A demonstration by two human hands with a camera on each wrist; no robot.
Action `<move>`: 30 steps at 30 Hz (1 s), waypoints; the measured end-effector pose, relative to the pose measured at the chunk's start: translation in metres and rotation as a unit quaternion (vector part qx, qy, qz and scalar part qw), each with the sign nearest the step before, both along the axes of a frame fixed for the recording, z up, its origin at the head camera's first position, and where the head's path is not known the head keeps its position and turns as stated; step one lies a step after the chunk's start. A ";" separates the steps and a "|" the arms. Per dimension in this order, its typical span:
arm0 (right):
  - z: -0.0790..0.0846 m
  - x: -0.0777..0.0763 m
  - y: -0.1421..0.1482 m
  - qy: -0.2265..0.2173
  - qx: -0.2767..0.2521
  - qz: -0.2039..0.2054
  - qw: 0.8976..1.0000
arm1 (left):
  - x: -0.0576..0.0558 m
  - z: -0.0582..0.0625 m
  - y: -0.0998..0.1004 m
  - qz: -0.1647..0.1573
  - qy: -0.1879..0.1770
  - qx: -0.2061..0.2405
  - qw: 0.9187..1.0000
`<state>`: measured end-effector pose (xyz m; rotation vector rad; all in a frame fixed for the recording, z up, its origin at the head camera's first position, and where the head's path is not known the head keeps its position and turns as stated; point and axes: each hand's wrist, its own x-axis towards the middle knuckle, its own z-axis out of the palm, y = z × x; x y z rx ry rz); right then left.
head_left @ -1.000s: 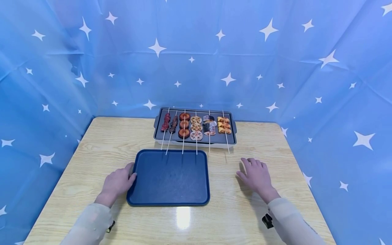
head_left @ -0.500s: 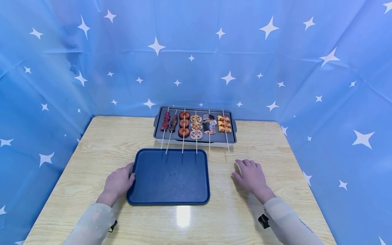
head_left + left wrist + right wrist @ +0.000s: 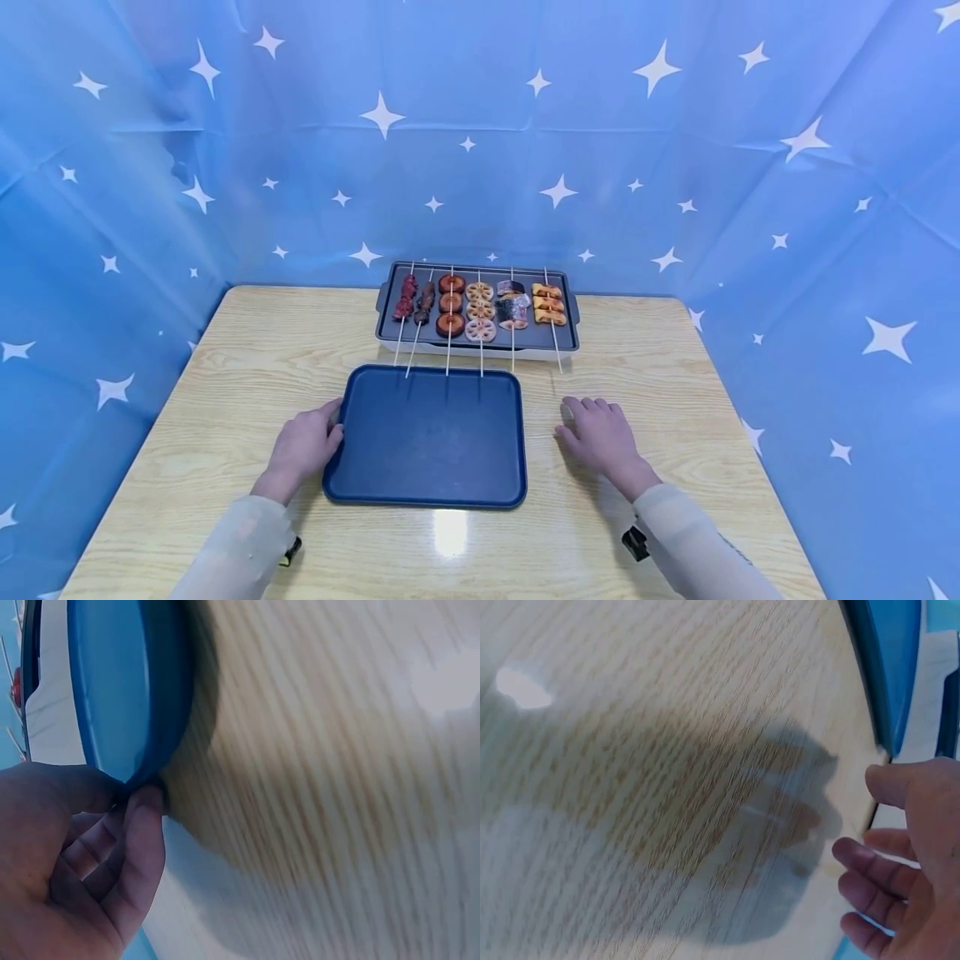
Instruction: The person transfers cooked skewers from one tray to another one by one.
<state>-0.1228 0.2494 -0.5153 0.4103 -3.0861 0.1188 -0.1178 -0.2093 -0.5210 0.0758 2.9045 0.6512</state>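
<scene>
A dark blue rectangular tray (image 3: pixel 431 450) lies on the wooden table, its surface bare. My left hand (image 3: pixel 306 442) pinches its left edge between thumb and fingers; the left wrist view shows the tray's rim (image 3: pixel 161 697) caught at the fingertips. To the right of the tray, my right hand (image 3: pixel 598 433) hovers over the table with relaxed, slightly bent fingers and nothing in them. In the right wrist view that hand (image 3: pixel 907 855) casts a shadow on the wood, apart from the tray's edge (image 3: pixel 877 682).
Behind the tray stands a griddle (image 3: pixel 384 327) bearing several skewers: dark meat, brown round slices (image 3: pixel 451 326), lotus root (image 3: pixel 481 331), fish-like pieces (image 3: pixel 513 310) and yellow rolls (image 3: pixel 550 305). Their sticks overhang its front. A blue starry curtain (image 3: pixel 465 167) surrounds the table (image 3: pixel 600 542).
The tray has slid a little to the right with my left hand on its edge. My right hand has moved left, closer to the tray. The griddle and skewers stay put.
</scene>
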 end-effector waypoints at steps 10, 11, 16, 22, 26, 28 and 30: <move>-0.002 -0.002 -0.008 -0.006 -0.014 0.004 1.000 | 0.003 -0.004 0.018 -0.003 0.009 0.019 1.000; -0.002 -0.002 -0.010 -0.005 -0.016 0.006 1.000 | 0.004 -0.004 0.021 -0.002 0.009 0.022 1.000; -0.004 -0.003 -0.019 0.005 -0.015 0.020 1.000 | 0.005 -0.006 0.032 0.001 0.003 0.030 1.000; -0.005 -0.003 -0.024 0.006 -0.015 0.018 1.000 | 0.005 -0.007 0.042 -0.001 0.003 0.033 0.999; -0.005 -0.003 -0.024 0.019 -0.015 0.017 1.000 | 0.005 -0.007 0.046 -0.006 0.008 0.018 1.000; -0.005 -0.003 -0.024 0.025 -0.011 0.014 1.000 | 0.005 -0.006 0.048 -0.010 0.016 0.008 1.000; -0.005 -0.003 -0.024 0.032 -0.008 0.012 0.999 | 0.005 -0.006 0.051 -0.013 0.024 -0.003 1.000</move>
